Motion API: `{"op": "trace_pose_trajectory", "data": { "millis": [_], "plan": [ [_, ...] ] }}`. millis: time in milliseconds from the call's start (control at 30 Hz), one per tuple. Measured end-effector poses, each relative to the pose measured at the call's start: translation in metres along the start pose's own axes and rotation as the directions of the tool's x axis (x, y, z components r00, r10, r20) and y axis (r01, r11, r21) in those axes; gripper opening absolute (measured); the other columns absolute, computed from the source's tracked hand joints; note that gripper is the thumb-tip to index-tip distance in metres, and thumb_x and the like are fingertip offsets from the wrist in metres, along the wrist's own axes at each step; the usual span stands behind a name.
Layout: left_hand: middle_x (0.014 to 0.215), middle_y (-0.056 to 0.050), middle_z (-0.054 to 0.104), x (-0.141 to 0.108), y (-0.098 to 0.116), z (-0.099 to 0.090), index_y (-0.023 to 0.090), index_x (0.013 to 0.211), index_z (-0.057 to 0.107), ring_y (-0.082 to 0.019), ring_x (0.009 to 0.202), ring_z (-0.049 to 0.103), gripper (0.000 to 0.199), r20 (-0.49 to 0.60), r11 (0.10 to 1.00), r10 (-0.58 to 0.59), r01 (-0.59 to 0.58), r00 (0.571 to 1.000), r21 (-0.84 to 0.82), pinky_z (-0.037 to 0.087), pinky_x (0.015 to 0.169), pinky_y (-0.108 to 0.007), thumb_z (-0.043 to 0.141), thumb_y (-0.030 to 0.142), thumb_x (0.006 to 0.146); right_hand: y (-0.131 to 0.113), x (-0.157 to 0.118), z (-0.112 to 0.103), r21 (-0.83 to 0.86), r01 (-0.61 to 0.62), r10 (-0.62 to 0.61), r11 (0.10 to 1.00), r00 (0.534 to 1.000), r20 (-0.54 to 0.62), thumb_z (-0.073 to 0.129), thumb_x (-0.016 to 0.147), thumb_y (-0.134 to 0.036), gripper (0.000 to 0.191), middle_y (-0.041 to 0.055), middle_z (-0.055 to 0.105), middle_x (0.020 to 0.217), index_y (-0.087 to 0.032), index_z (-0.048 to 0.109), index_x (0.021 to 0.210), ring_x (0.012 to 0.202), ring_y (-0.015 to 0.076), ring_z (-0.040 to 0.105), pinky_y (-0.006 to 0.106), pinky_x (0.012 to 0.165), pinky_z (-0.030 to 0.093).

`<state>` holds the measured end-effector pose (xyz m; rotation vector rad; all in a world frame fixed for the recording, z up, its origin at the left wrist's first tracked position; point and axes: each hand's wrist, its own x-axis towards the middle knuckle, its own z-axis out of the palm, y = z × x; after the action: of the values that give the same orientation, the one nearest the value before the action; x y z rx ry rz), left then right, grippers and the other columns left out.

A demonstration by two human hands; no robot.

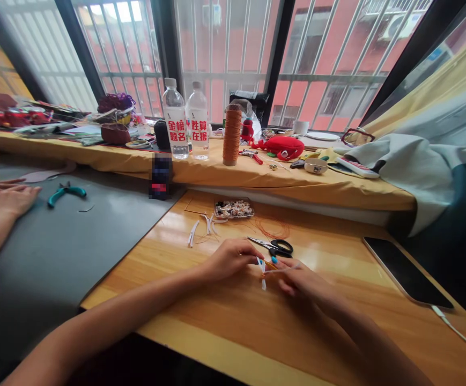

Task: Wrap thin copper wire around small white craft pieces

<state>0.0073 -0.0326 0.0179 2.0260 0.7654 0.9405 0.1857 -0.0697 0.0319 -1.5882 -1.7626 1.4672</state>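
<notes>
Both of my hands meet over the wooden table (200, 321), their fingertips close together. My left hand (235, 259) pinches one side of a small white strip (263, 284) with orange thread around it. Fingers of my right hand (297, 276), with blue nails, are closed on a thin orange-yellow tool (268, 264) at the strip. Just beyond my hands lie black-handled scissors (279, 247). Farther back are loose white strips (193, 234), a coil of orange thread (275, 229) and a clear tray of small pieces (235, 208).
A phone (407, 271) with a white cable lies at the right. On the cloth-covered ledge (337, 185) stand two bottles (176, 120) and an orange thread spool (231, 134). At the left, another person's hands (13, 199) rest near teal pliers (67, 194) on a grey surface.
</notes>
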Motion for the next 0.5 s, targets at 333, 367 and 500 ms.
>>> {"op": "trace_pose_trajectory", "data": {
  "millis": [333,367,500],
  "plan": [
    [0.074,-0.003,0.062,0.007,-0.008,-0.001,0.012,0.078,0.062,-0.012,0.070,0.053,0.019,0.030,0.975,-0.205,0.207,0.978,-0.076,0.039,0.064,-0.020,0.050,0.026,0.073,0.019,0.006,0.011,-0.977,0.105,-0.751,0.187,0.657,-0.073,0.032,0.081,-0.014,0.026,0.0039,0.058,0.072,-0.016,0.052,0.097,0.054,0.0126,0.052,0.023,0.043,0.026],
    [0.080,-0.004,0.062,0.008,-0.008,0.000,0.012,0.081,0.062,-0.013,0.074,0.054,0.019,0.034,0.976,-0.195,0.198,0.980,-0.094,0.039,0.067,-0.021,0.052,0.025,0.072,0.019,0.005,0.011,-0.985,0.088,-0.758,0.148,0.650,-0.056,0.033,0.080,-0.012,0.026,0.0034,0.057,0.070,-0.016,0.053,0.097,0.053,0.0126,0.051,0.023,0.043,0.025],
    [0.093,-0.006,0.061,0.008,-0.008,0.001,0.013,0.090,0.060,-0.014,0.083,0.054,0.022,0.056,0.967,-0.169,0.177,0.984,-0.183,0.040,0.073,-0.023,0.054,0.020,0.070,0.018,0.004,0.009,-0.984,0.059,-0.771,0.166,0.630,-0.093,0.034,0.080,-0.014,0.024,0.0026,0.058,0.069,-0.016,0.054,0.094,0.052,0.0125,0.051,0.023,0.043,0.025]
  ]
}}
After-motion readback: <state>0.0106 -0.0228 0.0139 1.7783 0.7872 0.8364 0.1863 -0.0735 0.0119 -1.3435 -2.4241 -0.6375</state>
